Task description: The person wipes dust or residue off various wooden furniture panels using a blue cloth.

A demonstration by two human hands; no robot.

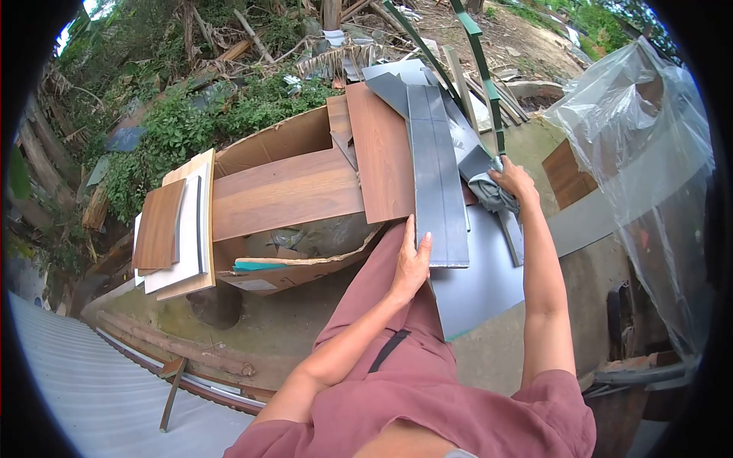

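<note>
A long dark grey board point(439, 175) lies lengthwise in front of me, with faint lines along its face. My left hand point(413, 263) grips its lower left edge, thumb over the top face and fingers at the side. Off the board's right side, my right hand point(515, 180) is closed on a bunched grey-green cloth point(495, 195). Beneath the board is a larger pale grey panel point(485, 286). A wood-grain board point(379, 153) lies against the left side of the grey one, its lower end near my left fingertips.
On the left, an open cardboard box point(305, 276) bears a wide wood-grain plank point(286, 195) and a stack of smaller panels point(164, 229). Green metal bars point(481, 69) rise beyond my right hand. Clear plastic sheeting point(641, 153) hangs at right. Corrugated roofing point(92, 382) lies lower left.
</note>
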